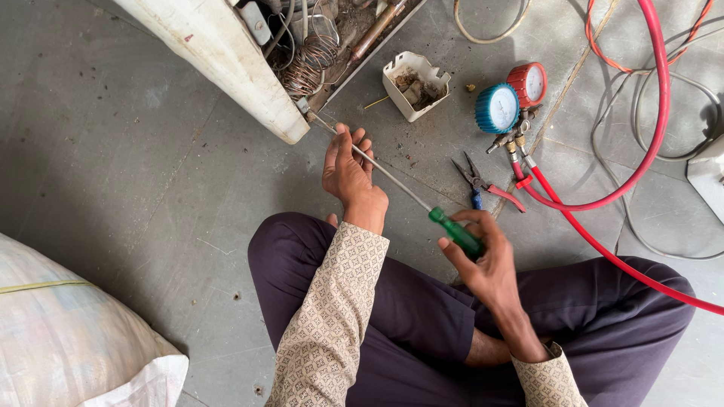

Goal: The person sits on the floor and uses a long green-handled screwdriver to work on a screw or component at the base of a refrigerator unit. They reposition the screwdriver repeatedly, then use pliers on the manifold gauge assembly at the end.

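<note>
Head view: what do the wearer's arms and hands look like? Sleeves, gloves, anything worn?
Both hands are bare: no gloves, rings or watch visible on the left hand or the right hand. Both arms wear long beige sleeves with a small repeating diamond-lattice print; the left sleeve reaches the wrist, while the right sleeve sits further up the forearm, leaving part of it uncovered.

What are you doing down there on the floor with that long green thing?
A person sits cross-legged on the floor. The right hand grips the green handle of a long screwdriver, and the left hand steadies its shaft. The tip reaches a white appliance with coiled tubes inside. Two round gauges and pliers lie nearby.
</note>
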